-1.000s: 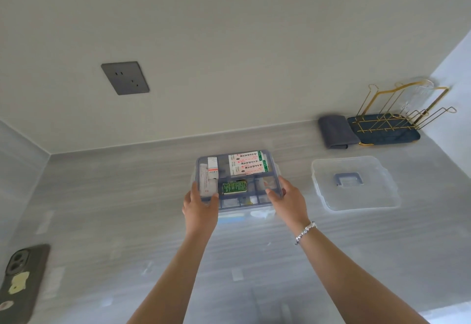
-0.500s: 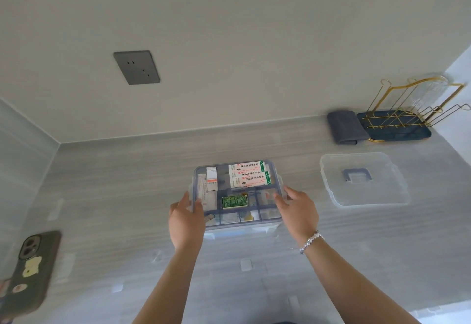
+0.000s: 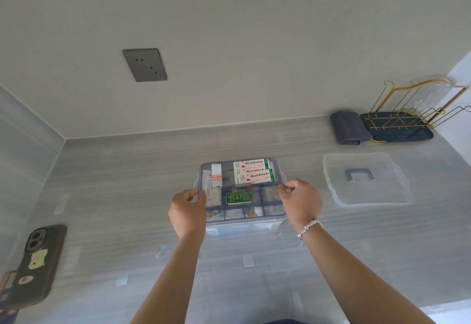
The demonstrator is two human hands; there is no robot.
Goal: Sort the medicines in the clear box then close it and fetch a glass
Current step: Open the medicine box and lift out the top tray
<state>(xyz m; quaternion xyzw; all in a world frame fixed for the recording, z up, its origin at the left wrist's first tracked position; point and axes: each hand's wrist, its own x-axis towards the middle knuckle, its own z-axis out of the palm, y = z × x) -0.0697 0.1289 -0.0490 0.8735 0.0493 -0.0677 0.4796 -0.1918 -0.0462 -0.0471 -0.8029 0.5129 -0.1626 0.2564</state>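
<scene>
Seating the pill tray

My left hand (image 3: 188,209) and right hand (image 3: 300,202) pinch the divider tray (image 3: 242,188) by its side rims; stiff, light, slippery plastic.

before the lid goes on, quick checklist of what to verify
1. Both hands on the tray: ok, left hand and right hand grip its side edges.
2. Tray seated level in the box: cannot tell.
3. Medicines below the rim: cannot tell; cartons lie flat.
4. Lid within reach: ok, flat on the counter to the right, apart from the box.
5. Path to lid free: ok, bare counter between.
6. Glass located: ok, in the rack.
</scene>
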